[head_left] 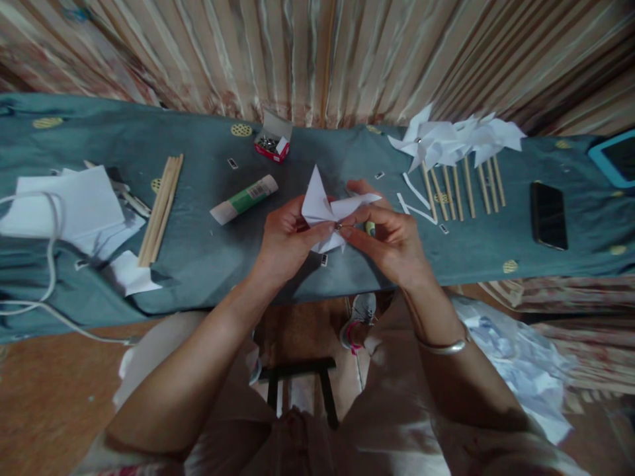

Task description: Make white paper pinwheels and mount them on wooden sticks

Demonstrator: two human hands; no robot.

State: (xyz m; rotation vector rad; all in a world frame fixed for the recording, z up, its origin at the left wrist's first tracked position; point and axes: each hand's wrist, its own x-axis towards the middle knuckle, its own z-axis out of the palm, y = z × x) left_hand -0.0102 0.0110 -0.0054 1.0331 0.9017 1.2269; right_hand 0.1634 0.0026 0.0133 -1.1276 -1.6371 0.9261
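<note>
A white paper pinwheel (317, 201) is held up over the near edge of the cloth-covered table. My left hand (288, 241) grips its left side, the thumb pressed at the centre. My right hand (389, 241) pinches the paper at the middle from the right. Between the thumbs shows a small metal pin (338, 227), partly covered by the fingertips. Under my right hand something small and yellow-green (370, 228) is mostly hidden. Left of the pinwheel lies a green and white glue stick (245, 198). Behind it stands an open red box (272, 149) of small metal pins.
At left are wooden sticks (161, 211), paper sheets (74, 205) and a white cable (52, 264). At right lie several pinwheels on sticks (456, 142), paper strips (417, 201), a black phone (548, 215) and a blue-framed device (615, 158). A plastic bag (516, 357) of paper sits below.
</note>
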